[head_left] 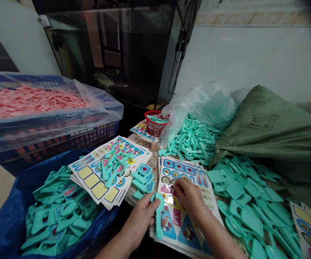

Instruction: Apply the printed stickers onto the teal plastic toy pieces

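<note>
My left hand (144, 212) pinches a teal plastic piece (158, 219) with a round head and a long handle, held over the lower left of a sticker sheet (171, 216). My right hand (189, 196) is closed, its fingertips on the same sheet near the round stickers; whatever is between them is too small to make out. Left of this sheet lie a few teal pieces (144, 169) with heart stickers. Beyond them, another stack of sticker sheets (96, 183) carries teal pieces (115, 162) with pink round stickers.
A blue bag (7, 216) of teal pieces stands at lower left, below a plastic-lined blue crate (101, 131) of pink pieces. A red basket (155, 126), a clear bag (198, 104), a green sack (274, 126) and loose teal pieces (252, 216) lie behind and right.
</note>
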The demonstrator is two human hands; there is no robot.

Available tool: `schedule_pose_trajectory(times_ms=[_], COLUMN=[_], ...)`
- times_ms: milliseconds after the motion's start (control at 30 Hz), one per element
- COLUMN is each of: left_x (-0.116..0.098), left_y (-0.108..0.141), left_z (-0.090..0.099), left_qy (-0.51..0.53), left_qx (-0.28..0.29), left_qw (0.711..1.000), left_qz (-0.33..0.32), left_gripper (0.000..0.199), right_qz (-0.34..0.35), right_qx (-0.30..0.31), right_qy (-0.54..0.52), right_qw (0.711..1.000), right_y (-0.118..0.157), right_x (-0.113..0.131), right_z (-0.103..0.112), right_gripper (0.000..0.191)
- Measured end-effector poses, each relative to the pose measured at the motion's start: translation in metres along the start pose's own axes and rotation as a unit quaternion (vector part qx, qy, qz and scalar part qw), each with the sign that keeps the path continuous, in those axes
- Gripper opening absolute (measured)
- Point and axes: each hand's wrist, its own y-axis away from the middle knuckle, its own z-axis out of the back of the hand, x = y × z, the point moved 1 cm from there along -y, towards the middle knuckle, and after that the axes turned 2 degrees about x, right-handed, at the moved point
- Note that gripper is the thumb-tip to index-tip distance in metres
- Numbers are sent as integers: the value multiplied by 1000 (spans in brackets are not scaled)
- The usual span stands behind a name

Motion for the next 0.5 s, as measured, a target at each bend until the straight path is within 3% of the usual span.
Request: schedule_pose_trajectory(times_ms=[500], left_x=[3], left_y=[-7], left_z=[5], left_qy=[7], left_qx=[5], left_qw=[1000], left_qz=[27], left_gripper=[29], right_qz=[5], right_qx=[33], right_qy=[-36], right_qw=[999], right_y=[-7], right_x=[-4], right_z=[-7], right_gripper=[14])
